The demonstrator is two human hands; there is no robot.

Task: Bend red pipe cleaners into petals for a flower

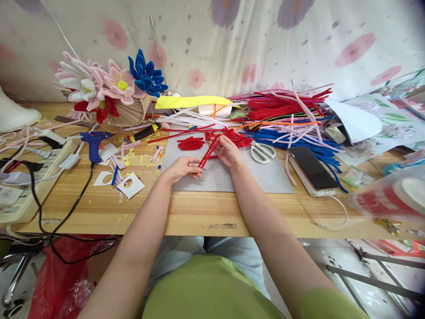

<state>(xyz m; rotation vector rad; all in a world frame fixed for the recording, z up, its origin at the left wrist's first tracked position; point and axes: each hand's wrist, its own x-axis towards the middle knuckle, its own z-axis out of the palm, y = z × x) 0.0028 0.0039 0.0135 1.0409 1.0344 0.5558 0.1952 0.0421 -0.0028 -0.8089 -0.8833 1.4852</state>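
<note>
Red pipe cleaners stretch at a slant between my two hands, above a grey cutting mat. My left hand pinches their lower ends between thumb and fingers. The upper part is gripped by my right hand, whose fingers are curled around it. Behind the hands, a small bundle of short red pipe cleaner pieces lies on the mat. A heap of bent red pieces sits just beyond my right hand. White-handled scissors rest to the right of that hand.
A blue glue gun stands at the left among paper scraps, near a power strip. Fuzzy flowers fill the back left. Red pipe cleaners and blue ones pile up at back right. A phone and a plastic cup are at right.
</note>
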